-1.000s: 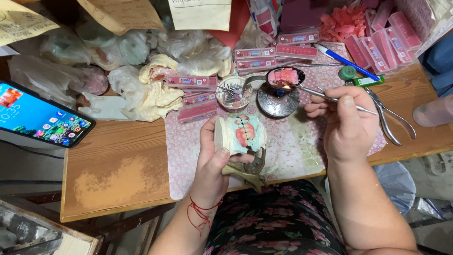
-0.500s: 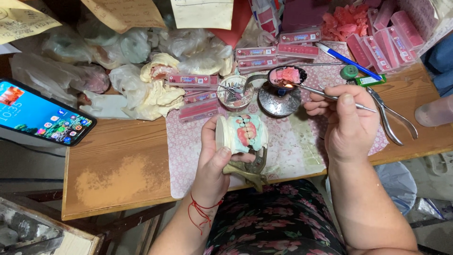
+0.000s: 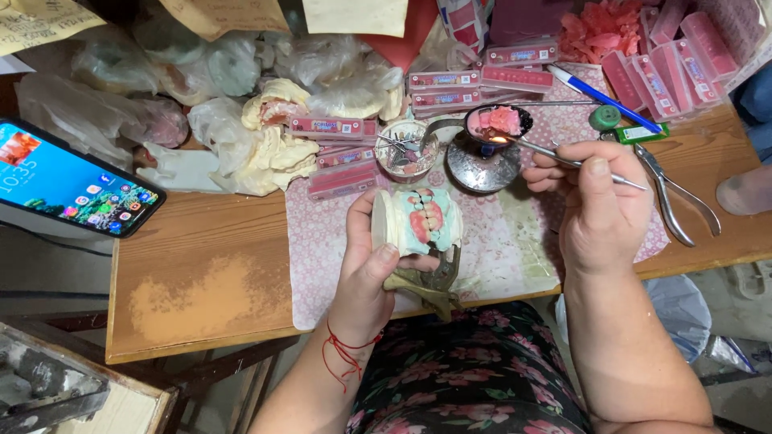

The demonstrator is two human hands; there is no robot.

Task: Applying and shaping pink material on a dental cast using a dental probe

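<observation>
My left hand (image 3: 376, 269) grips a plaster dental model (image 3: 420, 222) with pink wax gums and teeth, mounted on a brass articulator (image 3: 430, 285), held over the patterned cloth (image 3: 515, 233). My right hand (image 3: 599, 209) pinches a thin metal wax tool (image 3: 563, 157); its tip lies at a small flame under a dark spoon of pink wax (image 3: 500, 122). The spoon hangs over a round metal burner (image 3: 482, 167).
A phone with a lit screen (image 3: 72, 178) lies at the table's left edge. Pliers (image 3: 675, 193), a blue pen (image 3: 603, 98) and pink tooth-card boxes (image 3: 482, 79) sit at the back right. Plastic bags and plaster casts (image 3: 265, 149) crowd the back left. A small cup of tools (image 3: 406, 150) stands beside the burner.
Almost nothing moved: both hands keep their grips, and the tool's tip stays at the flame under the spoon.
</observation>
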